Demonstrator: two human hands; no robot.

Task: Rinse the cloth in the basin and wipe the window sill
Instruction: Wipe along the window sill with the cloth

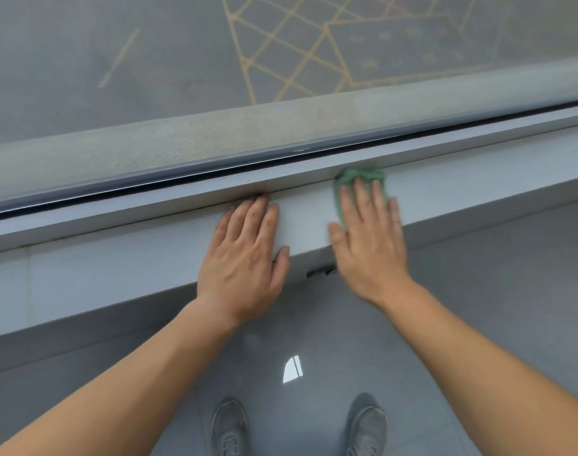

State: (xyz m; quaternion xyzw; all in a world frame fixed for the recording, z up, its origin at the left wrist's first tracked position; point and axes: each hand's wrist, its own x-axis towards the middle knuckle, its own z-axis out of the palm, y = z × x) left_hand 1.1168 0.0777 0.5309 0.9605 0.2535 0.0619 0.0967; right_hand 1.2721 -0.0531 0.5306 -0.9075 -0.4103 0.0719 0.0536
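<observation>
A white window sill (116, 274) runs across the view from lower left to upper right. My right hand (369, 238) lies flat on a green cloth (350, 177), pressing it onto the sill against the window frame; most of the cloth is hidden under the fingers. My left hand (244, 255) rests flat on the bare sill just to the left of it, fingers together, holding nothing. The two hands are about a hand's width apart. No basin is in view.
The window frame (182, 195) with a dark track borders the sill at the back, glass (149, 60) above it. Below the sill is a glossy grey floor (478, 307) with the person's two grey shoes (230, 426). A small dark mark (318, 271) sits at the sill's front edge.
</observation>
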